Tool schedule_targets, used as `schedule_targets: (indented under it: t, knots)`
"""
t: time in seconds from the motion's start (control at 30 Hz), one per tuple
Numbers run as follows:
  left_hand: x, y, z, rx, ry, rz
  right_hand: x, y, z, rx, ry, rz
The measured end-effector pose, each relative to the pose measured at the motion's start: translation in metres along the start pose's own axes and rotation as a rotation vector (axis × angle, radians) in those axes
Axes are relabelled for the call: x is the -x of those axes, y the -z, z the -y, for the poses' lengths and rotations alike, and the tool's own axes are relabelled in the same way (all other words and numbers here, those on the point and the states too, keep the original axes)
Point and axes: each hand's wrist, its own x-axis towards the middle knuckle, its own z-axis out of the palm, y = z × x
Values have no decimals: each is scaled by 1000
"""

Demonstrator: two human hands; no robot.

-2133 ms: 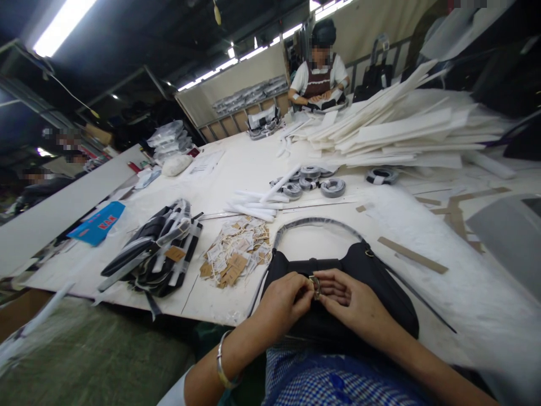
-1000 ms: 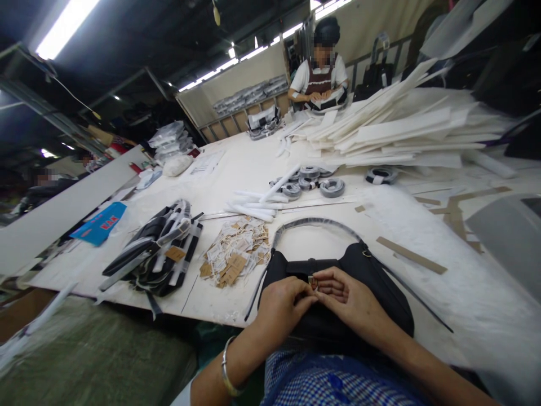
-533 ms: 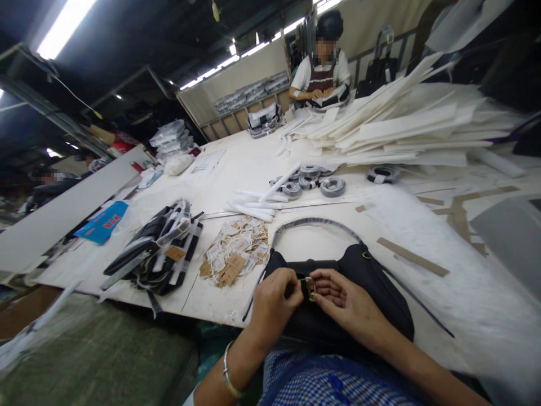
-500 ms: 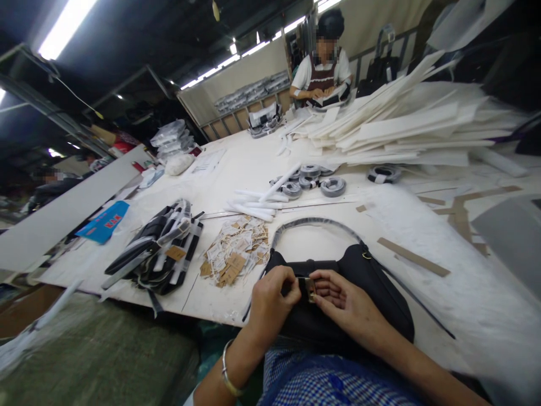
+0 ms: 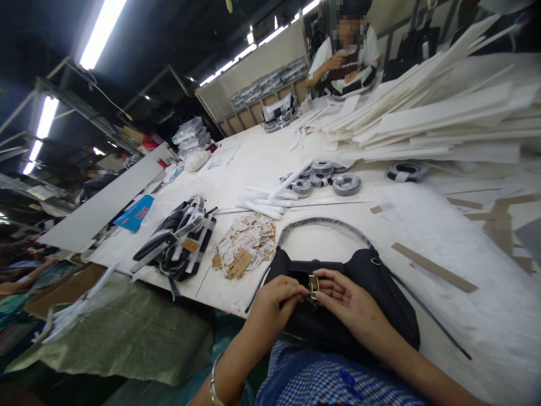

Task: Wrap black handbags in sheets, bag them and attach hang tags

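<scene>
A black handbag [image 5: 386, 290] lies at the table's near edge, against a blue checked garment. Its wrapped handle [image 5: 325, 221] arches away from me. At the bag's front, my right hand [image 5: 349, 301] pinches a gold-coloured metal clasp [image 5: 313, 286] between thumb and fingers. From the other side, my left hand [image 5: 274, 304] reaches to the clasp's left edge with thumb and fingertips closed together. Whatever those fingertips pinch is hidden. Left of the bag is a heap of brown and white hang tags [image 5: 243, 248] with strings.
Folded black bags or straps [image 5: 180, 239] lie at left. White rods [image 5: 264, 200] and wrapped coils [image 5: 346, 184] sit beyond the bag. A high stack of white sheets [image 5: 439, 121] fills the right, with a cardboard strip [image 5: 435, 266] nearer. A co-worker [image 5: 344, 56] sits opposite.
The view has swung left, so everything sits further right. My left fingers have straightened from a curl, and the clasp's gold frame shows more fully. The co-worker has raised one hand.
</scene>
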Motion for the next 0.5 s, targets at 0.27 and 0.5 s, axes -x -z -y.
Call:
schedule_targets:
  t: [0.27, 0.5]
  knots:
    - [3, -17, 3, -137, -100, -31, -3, 2, -2, -56, -12, 10]
    - [8, -15, -12, -107, -92, 175, -2, 3, 0, -22, -13, -31]
